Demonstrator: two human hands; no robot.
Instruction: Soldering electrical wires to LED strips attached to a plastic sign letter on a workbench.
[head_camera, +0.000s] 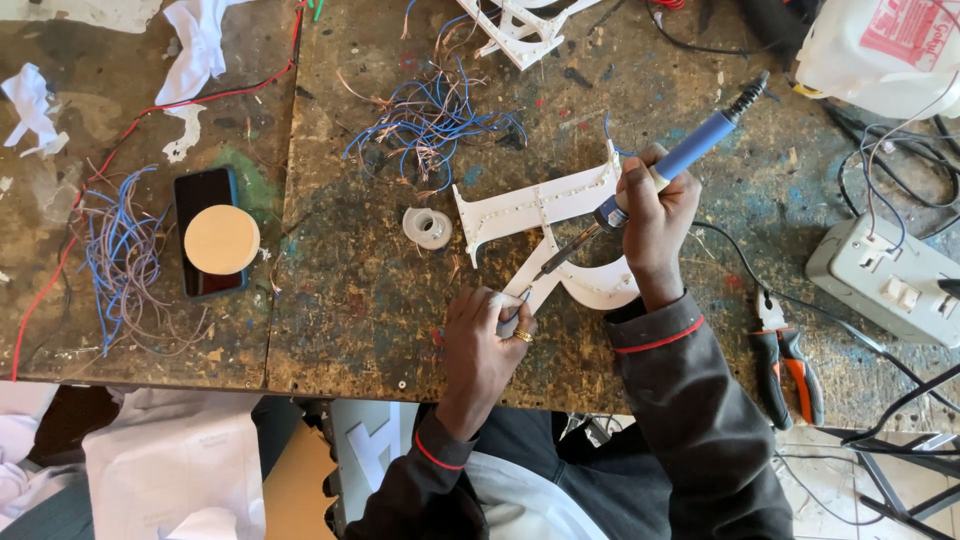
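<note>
- White plastic letter piece (545, 210) lies flat mid-tabletop (350, 300); left hand (488, 335) pins its near leg, fingers closed on a thin wire end at the edge.
- Right hand (655, 215) fingers wrapped tight round blue-handled soldering iron (660, 170), tip angled down toward the left hand.
- Risk, as I judge it: hot tip sits near the left fingertips; a slip could burn skin or scar the plastic.
- Right, near edge: orange-handled pliers (790, 365). Left: phone (205, 230) under a round disc.
- Farther: tape roll (428, 228), loose blue wires (435, 120); the iron's cord could snag.
</note>
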